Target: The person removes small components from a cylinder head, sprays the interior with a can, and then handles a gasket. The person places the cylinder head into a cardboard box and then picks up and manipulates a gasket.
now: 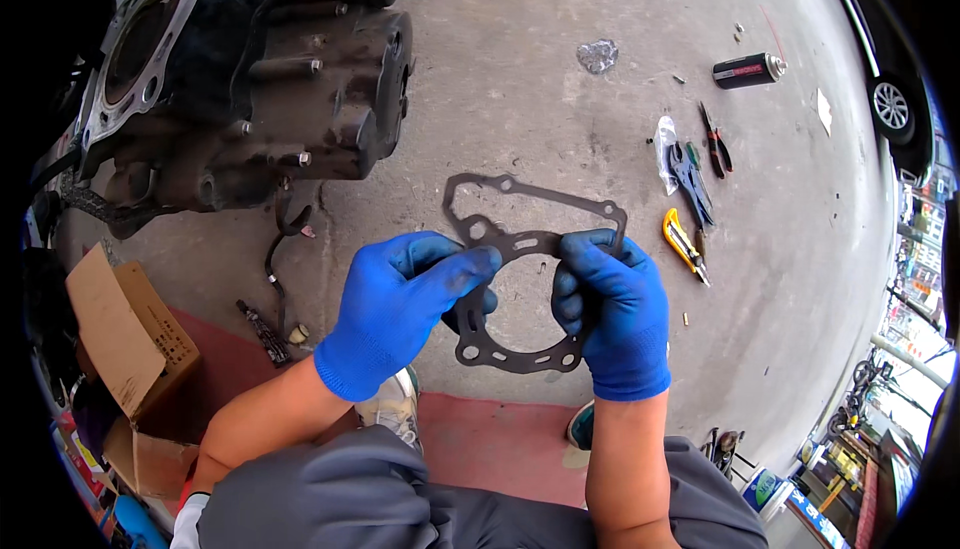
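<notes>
Between my two hands, in front of my knees, I hold up a dark, flat head gasket (503, 355) with one large round opening and a narrower loop at its far side. My left hand (412, 284), in a blue glove with a darkened palm side, pinches its left edge with the thumb on top. Gloved the same way, my right hand (615, 309) grips its right edge, fingers curled by the big opening. At the upper left sits a dark, oily engine block (300, 89), its pale cylinder face and round bore showing. The gasket is apart from it.
On the concrete floor at the right lie a spray can (745, 71), red-handled pliers (714, 144), blue locking pliers (690, 184) and a yellow utility knife (683, 246). A crumpled plastic bag (598, 56) is farther off. An opened cardboard box (115, 334) stands left, beside red matting (500, 439).
</notes>
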Motion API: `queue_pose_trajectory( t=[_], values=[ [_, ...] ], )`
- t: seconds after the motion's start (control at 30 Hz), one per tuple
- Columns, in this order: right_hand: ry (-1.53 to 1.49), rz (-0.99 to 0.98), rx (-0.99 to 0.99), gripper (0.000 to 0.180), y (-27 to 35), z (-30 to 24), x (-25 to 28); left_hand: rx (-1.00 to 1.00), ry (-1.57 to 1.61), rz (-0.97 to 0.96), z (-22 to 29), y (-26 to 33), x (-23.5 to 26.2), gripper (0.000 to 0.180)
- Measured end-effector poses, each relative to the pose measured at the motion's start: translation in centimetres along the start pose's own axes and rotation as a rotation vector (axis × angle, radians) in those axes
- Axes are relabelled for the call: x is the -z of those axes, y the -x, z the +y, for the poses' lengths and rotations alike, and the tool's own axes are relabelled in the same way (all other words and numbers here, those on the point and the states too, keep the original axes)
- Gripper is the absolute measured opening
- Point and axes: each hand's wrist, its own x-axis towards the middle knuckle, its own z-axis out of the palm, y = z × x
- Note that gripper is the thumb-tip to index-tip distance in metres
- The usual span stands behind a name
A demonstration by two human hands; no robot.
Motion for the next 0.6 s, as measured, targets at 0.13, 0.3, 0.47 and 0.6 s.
queue_pose_trajectory(
  t=[0.13,0.3,0.47,0.6],
  values=[
    [-0.239,0.045,0.193,0.009,-2.4,-3.1,5.6,0.062,-0.086,0.084,-0.6,0.1,2.0,0.028],
    [-0.164,0.000,0.082,0.007,-0.3,-1.0,2.1,0.008,-0.024,-0.236,-1.5,-1.3,1.7,0.082],
    [-0.107,0.071,0.108,0.011,0.3,-0.7,1.0,0.021,-0.043,-0.335,0.3,-2.4,-1.6,0.036],
    [-0.190,0.151,0.251,0.010,-0.8,-1.7,2.4,0.265,-0.131,-0.335,0.6,-0.7,-1.3,0.026]
  ],
)
